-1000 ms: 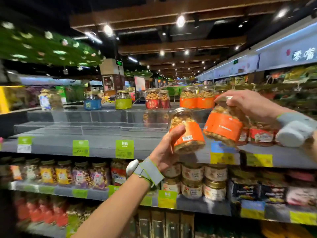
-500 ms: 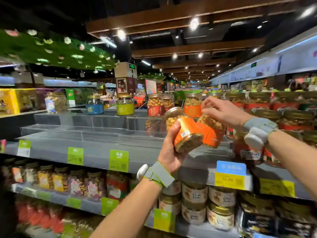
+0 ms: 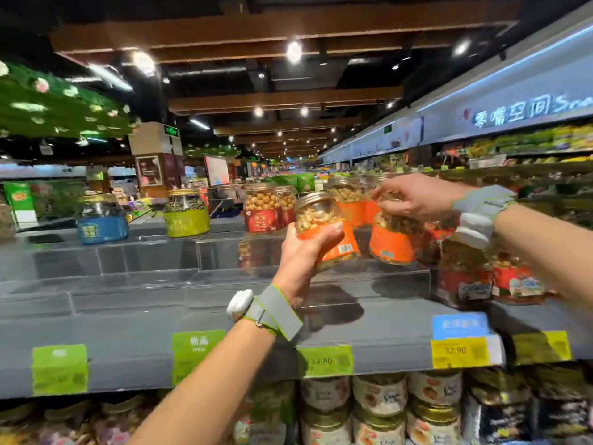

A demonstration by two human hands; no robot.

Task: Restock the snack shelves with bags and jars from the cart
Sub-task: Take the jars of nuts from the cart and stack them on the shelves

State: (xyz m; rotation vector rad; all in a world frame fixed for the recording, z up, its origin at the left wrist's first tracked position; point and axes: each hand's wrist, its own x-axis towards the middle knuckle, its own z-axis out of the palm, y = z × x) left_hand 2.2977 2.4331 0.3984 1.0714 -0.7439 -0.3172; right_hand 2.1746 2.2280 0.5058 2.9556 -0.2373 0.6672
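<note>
My left hand grips a clear nut jar with an orange label and a silver lid, held tilted above the grey stepped shelf. Just to its right, my right hand holds a second orange-label jar by its top, tilted, low over the shelf's middle step. Behind them on the top step stand more orange-label jars and red-label peanut jars.
A yellow-green-label jar and a blue-label jar stand on the top step to the left. Red-label jars crowd the right of the shelf. Price tags line the front edge. Stacked jars fill the shelf below.
Both hands carried their jars up and inward over the shelf steps. The right jar has come down close to the middle step, and the view has shifted closer to the shelf.
</note>
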